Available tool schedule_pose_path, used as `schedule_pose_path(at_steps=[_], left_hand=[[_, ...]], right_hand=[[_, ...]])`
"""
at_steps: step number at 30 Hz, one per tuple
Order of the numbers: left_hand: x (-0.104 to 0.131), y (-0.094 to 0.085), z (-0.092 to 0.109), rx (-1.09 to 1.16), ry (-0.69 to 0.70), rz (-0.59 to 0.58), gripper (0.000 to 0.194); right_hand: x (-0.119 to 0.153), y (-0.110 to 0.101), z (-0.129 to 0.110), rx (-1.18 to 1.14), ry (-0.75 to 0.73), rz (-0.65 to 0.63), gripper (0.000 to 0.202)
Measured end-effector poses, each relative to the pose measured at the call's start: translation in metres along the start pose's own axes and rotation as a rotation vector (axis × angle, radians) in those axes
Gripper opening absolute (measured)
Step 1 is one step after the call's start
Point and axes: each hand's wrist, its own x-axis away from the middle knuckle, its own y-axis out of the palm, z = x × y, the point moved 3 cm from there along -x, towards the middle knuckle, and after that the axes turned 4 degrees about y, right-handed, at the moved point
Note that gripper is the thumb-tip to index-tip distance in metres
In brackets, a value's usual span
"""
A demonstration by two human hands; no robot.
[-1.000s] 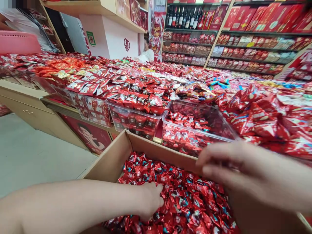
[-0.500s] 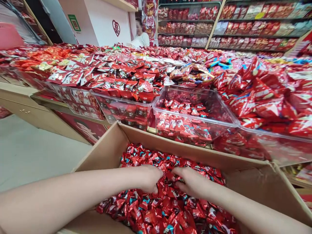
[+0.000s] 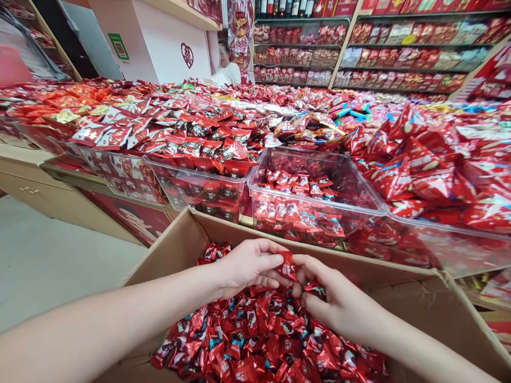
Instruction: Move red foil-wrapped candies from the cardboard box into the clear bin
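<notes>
Over a cardboard box (image 3: 403, 298) of loose candies, my two hands are close together. My left hand (image 3: 249, 268) pinches a red wrapped candy (image 3: 286, 266) between thumb and fingers. My right hand (image 3: 331, 292) curls around another red wrapped candy (image 3: 315, 289), its fingertips close to the left hand's candy. Below them, a heap of shiny red candies (image 3: 239, 335) with white and blue marks fills the lower part of the box. Just beyond the box stands a clear plastic bin (image 3: 319, 199), partly filled with similar red candies.
To the left of that bin is a fuller clear bin (image 3: 191, 181) of red packets. Larger red pouches (image 3: 423, 165) are heaped on the right. Stocked shelves (image 3: 303, 48) line the back wall, and a person (image 3: 229, 69) is behind the display. Grey floor (image 3: 59, 255) shows at left.
Both hands have risen out of the candy heap, and red candies now show in their fingers. The view has tilted up slightly.
</notes>
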Motion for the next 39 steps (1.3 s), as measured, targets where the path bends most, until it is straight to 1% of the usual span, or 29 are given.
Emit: schedule_pose_path(at_steps=[2,4,6,7,9,10,12,14,15,17,19,22,25,28,30,32,34,37,39], left_hand=[[0.001,0.001,0.005,0.071,0.049,-0.04,0.018],[0.002,0.003,0.009,0.107,0.084,-0.079,0.013],[0.004,0.006,0.011,0.116,0.119,-0.086,0.01],[0.004,0.007,0.012,0.116,0.132,-0.082,0.008],[0.006,0.009,0.013,0.124,0.144,-0.073,0.007],[0.007,0.009,0.012,0.141,0.141,-0.077,0.006],[0.008,0.012,0.012,0.198,0.112,-0.124,0.003],[0.01,0.014,0.011,0.239,0.084,-0.161,0.009],[0.01,0.015,0.011,0.229,0.084,-0.154,0.012],[0.009,0.015,0.01,0.138,0.124,-0.084,0.023],[0.008,0.014,0.008,0.01,0.186,-0.004,0.033],[0.008,0.015,0.002,-0.133,0.237,0.048,0.033],[0.01,0.017,-0.002,-0.193,0.272,0.029,0.037],[0.016,0.021,0.001,-0.202,0.343,-0.024,0.042],[0.02,0.024,0.005,-0.199,0.386,-0.044,0.048],[0.024,0.026,0.008,-0.192,0.41,-0.054,0.054],[0.028,0.027,0.011,-0.172,0.424,-0.054,0.053],[0.029,0.024,0.013,-0.132,0.422,-0.02,0.042],[0.028,0.022,0.012,-0.109,0.387,-0.003,0.038]], right_hand=[[0.0,-0.002,0.0,-0.134,0.058,0.068,0.034],[-0.001,-0.002,0.0,-0.295,0.157,0.119,0.026],[-0.001,-0.002,0.002,-0.432,0.251,0.155,0.029],[-0.001,-0.003,0.002,-0.468,0.275,0.165,0.03],[-0.001,-0.006,0.002,-0.444,0.264,0.202,0.029],[-0.001,-0.008,0.002,-0.395,0.24,0.227,0.026],[-0.001,-0.013,0.002,-0.261,0.176,0.288,0.019],[-0.001,-0.017,0.002,-0.13,0.107,0.341,0.013],[-0.001,-0.017,0.001,-0.079,0.076,0.349,0.011],[-0.001,-0.016,0.0,-0.026,0.039,0.317,0.009],[-0.001,-0.013,-0.002,-0.034,0.031,0.263,0.01],[-0.001,-0.011,-0.005,-0.112,0.044,0.23,0.014],[-0.003,-0.01,-0.002,-0.256,0.137,0.184,0.019],[-0.004,-0.01,0.003,-0.406,0.25,0.136,0.023],[-0.002,-0.012,0.003,-0.393,0.249,0.155,0.023],[0.001,-0.018,-0.005,-0.251,0.175,0.223,0.02],[0.006,-0.029,-0.021,-0.09,0.067,0.328,0.015],[0.008,-0.056,-0.056,0.082,-0.066,0.542,0.015],[-0.002,-0.078,-0.081,0.226,-0.124,0.678,0.018]])
